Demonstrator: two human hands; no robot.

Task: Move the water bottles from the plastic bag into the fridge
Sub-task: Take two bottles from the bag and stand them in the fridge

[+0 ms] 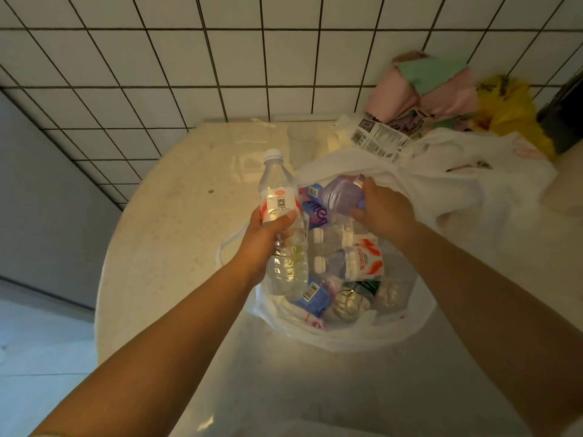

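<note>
A white plastic bag (356, 337) lies open on a pale countertop, and several water bottles lie inside it. My left hand (268, 238) grips a clear bottle with a red-and-white label (279, 200) around its middle, upright and lifted above the bag's left side. Inside the bag's far end, my right hand (381, 208) grips a bluish bottle (339, 193) by its base. Two white-capped bottles with red-and-white labels (350, 263) lie side by side in the bag's middle. The fridge is not in view.
The rounded countertop (176, 234) ends at the left over a light floor. A white tiled wall (220, 74) stands behind. At the back right lie a white cloth or bag (457, 171), pink and green fabric (422, 86), a yellow bag (511, 111) and a dark container (564, 115).
</note>
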